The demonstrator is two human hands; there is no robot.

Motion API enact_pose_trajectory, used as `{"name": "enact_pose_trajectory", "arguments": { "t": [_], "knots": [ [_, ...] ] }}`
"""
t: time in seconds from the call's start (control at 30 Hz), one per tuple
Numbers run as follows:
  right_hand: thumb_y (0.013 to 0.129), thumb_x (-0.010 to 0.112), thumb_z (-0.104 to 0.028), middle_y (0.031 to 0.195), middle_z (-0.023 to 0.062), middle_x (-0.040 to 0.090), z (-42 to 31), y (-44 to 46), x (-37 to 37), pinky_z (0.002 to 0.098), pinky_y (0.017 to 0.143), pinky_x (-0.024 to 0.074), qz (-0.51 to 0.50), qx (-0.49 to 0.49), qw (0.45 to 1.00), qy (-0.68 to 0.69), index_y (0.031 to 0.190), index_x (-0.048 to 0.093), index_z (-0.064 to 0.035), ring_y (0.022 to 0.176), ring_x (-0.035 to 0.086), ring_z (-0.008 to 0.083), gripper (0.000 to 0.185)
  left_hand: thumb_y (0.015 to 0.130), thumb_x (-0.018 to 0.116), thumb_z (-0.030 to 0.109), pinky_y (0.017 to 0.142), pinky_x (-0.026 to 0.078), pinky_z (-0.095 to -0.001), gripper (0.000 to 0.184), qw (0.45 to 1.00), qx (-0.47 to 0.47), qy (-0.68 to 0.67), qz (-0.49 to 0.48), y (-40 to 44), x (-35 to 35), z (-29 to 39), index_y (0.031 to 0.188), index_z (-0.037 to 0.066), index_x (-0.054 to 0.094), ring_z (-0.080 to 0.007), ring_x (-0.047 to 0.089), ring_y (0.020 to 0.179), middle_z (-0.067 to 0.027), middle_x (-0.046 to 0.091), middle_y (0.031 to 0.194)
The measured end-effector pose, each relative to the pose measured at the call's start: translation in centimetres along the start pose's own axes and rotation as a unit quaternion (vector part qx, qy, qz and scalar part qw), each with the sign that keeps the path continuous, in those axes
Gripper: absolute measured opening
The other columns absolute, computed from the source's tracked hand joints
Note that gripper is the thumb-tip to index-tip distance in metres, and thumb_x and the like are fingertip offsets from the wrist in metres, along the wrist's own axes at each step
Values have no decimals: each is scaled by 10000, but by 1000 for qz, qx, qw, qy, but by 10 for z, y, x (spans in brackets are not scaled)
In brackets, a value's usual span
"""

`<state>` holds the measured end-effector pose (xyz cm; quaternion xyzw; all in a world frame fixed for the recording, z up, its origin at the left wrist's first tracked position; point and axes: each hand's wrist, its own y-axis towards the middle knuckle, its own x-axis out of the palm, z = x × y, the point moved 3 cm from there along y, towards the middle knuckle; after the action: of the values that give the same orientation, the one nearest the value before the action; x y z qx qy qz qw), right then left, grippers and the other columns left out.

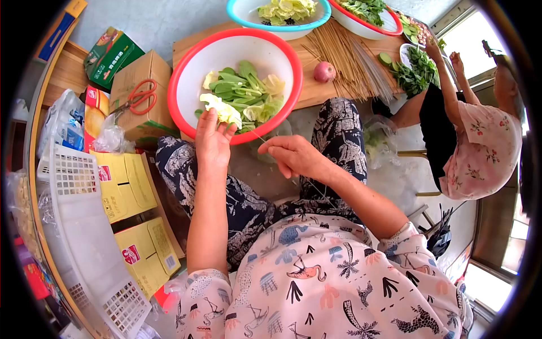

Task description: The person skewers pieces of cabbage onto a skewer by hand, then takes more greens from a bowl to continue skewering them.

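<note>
My left hand [213, 134] is at the near rim of a white basin with a red rim [179, 70]. Its fingertips grip a pale yellow cabbage leaf [224, 111]. A thin skewer [261, 137] passes through my right hand [296, 156], whose fingers are closed around it. The skewer's tip points toward the leaf; whether it touches is too fine to tell. Inside the basin lie green leafy stalks [243, 90] and more pale cabbage pieces [274, 85].
A wooden board [307, 96] bears many loose skewers [344, 62], a red onion [324, 72] and a blue-rimmed basin [232, 14]. Red-handled scissors [142, 97] rest on a carton [141, 73] at left. Another person [480, 141] sits at right, beside leafy greens [416, 70].
</note>
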<state>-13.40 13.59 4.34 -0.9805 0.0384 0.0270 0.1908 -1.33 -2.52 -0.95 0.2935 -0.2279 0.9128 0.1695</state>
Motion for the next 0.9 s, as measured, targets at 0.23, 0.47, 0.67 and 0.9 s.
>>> {"name": "enact_pose_trajectory", "arguments": {
  "t": [0.23, 0.47, 0.67, 0.9],
  "knots": [
    [926, 412, -186, 474, -3, 470, 0, -2, 1, 222, 410, 358, 1, 11, 1000, 1, 1073, 600, -15, 420, 431, 66, 294, 870, 617, 203, 649, 532, -294, 232, 1000, -1, -2, 1, -6, 0, 0, 1056, 105, 519, -180, 556, 906, -45, 572, 1023],
    [923, 412, -184, 468, 2, 478, 3, -1, 2, 218, 404, 355, 4, 23, 1000, 12, 1073, 599, -10, 400, 425, 69, 296, 879, 605, 199, 670, 533, -310, 234, 1000, 0, -7, -5, -10, 5, 1, 1065, 91, 512, -193, 558, 926, -58, 568, 1040],
    [920, 406, -174, 462, 10, 478, 1, -4, 7, 217, 401, 351, -4, 17, 999, 28, 1069, 597, -2, 388, 418, 73, 296, 881, 602, 199, 676, 526, -322, 219, 1000, 8, -12, 6, -5, 1, -2, 1051, 94, 512, -196, 560, 933, -62, 565, 1048],
    [916, 404, -168, 462, 14, 479, -3, -3, 6, 216, 400, 353, 2, 18, 999, 29, 1067, 595, 7, 386, 421, 75, 300, 885, 598, 203, 678, 521, -328, 201, 1000, 11, -2, 6, -6, 1, -3, 1042, 105, 519, -189, 563, 928, -53, 570, 1031]
  ]
}}
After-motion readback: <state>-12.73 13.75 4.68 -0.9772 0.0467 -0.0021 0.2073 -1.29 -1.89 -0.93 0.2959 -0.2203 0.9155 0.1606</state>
